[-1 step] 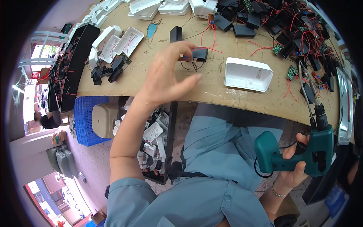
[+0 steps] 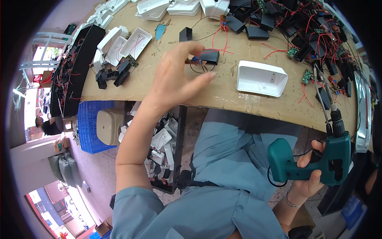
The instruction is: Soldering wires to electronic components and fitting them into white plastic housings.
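My left hand [image 2: 175, 75] is over the table with thumb and fingers spread and nothing between them. Just beyond its fingertips lies a black box-shaped part [image 2: 210, 57] with a small circuit board and red and black wires, partly hidden by the fingers. A second black block [image 2: 185, 34] stands behind it. In my right hand [image 2: 311, 167] is a green soldering gun [image 2: 318, 163], held by its handle in front of the table's right side. Its metal tip and feed tube point away from me, over the table edge. An open white plastic housing [image 2: 262, 78] sits between my hands.
Black parts, circuit boards and red wires pile up on the table's far right [image 2: 314, 36]. White housings [image 2: 135, 44] lie at left, near a long black tray [image 2: 75, 71] of wired parts. Below the table are a blue crate [image 2: 93, 131], a beige stool [image 2: 108, 127] and a bin of white parts.
My left hand has shifted slightly, with its thumb a little farther up and to the right. My right hand and the soldering gun have stayed in place.
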Demonstrator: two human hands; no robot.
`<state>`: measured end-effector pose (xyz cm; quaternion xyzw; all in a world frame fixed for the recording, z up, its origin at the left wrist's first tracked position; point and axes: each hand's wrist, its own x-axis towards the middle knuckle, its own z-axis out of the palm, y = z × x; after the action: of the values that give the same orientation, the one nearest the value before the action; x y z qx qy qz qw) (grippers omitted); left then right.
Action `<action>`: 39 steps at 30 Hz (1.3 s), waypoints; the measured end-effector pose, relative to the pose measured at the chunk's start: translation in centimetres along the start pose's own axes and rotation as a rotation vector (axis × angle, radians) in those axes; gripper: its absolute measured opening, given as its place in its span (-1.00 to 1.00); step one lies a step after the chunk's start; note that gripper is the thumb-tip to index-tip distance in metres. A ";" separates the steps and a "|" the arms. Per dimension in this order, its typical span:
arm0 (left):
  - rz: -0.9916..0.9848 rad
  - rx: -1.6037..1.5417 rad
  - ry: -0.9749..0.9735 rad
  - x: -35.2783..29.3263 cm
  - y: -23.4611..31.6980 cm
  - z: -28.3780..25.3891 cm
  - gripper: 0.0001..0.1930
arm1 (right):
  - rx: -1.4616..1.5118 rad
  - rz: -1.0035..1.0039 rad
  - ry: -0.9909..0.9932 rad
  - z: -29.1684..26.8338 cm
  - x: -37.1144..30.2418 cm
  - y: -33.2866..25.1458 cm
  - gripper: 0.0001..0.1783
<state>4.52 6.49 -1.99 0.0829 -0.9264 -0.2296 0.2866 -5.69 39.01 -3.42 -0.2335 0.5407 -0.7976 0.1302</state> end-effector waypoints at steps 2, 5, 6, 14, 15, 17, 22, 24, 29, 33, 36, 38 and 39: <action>-0.098 -0.063 -0.037 1.2 1.3 0.0 -0.63 | -0.001 -0.001 -0.048 -0.1 0.0 0.1 -0.26; -0.117 -0.047 -0.092 1.9 0.8 0.0 -0.72 | 0.024 0.007 -0.102 0.2 -0.2 0.3 -0.28; -0.042 0.035 -0.108 1.9 0.5 0.0 -0.78 | 0.052 0.018 -0.111 0.3 -0.2 0.4 -0.27; 0.127 0.186 -0.103 1.1 0.5 -1.1 -0.35 | 0.422 0.194 -0.159 1.7 1.6 2.1 -0.24; 0.125 0.185 -0.104 0.7 0.1 -1.0 -0.35 | 0.448 0.230 -0.164 2.0 1.9 2.3 -0.23; 0.012 -0.191 0.038 -0.1 -0.7 -1.3 -0.11 | 0.470 0.253 -0.172 2.3 2.1 2.4 -0.22; -0.093 -0.528 -0.007 -1.8 -3.3 -1.9 0.21 | 0.463 0.268 -0.180 1.5 2.0 2.7 -0.22; -0.108 -0.590 0.102 -2.3 -3.2 -1.8 0.26 | 0.475 0.271 -0.172 1.5 1.9 2.8 -0.23; -0.111 -0.708 0.381 -4.0 -3.9 -2.2 0.34 | 0.529 0.274 -0.174 1.6 2.1 3.1 -0.26; -0.164 -0.842 0.353 -5.5 -4.4 -3.1 0.25 | 0.567 0.289 -0.178 1.5 2.1 3.3 -0.26; -0.122 -0.510 0.162 -6.5 -4.4 -4.0 -0.17 | 0.605 0.309 -0.187 1.6 2.2 3.3 -0.26; -0.160 -0.222 0.068 -6.3 -2.6 -3.9 -0.52 | 0.611 0.322 -0.193 1.7 2.3 3.3 -0.26; -0.164 -0.222 0.069 -6.1 -2.5 -4.0 -0.52 | 0.610 0.326 -0.195 1.7 2.2 3.3 -0.26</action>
<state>11.80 4.50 -3.28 0.1340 -0.8750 -0.3505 0.3061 -6.87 35.32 -5.45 -0.1694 0.2930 -0.8651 0.3703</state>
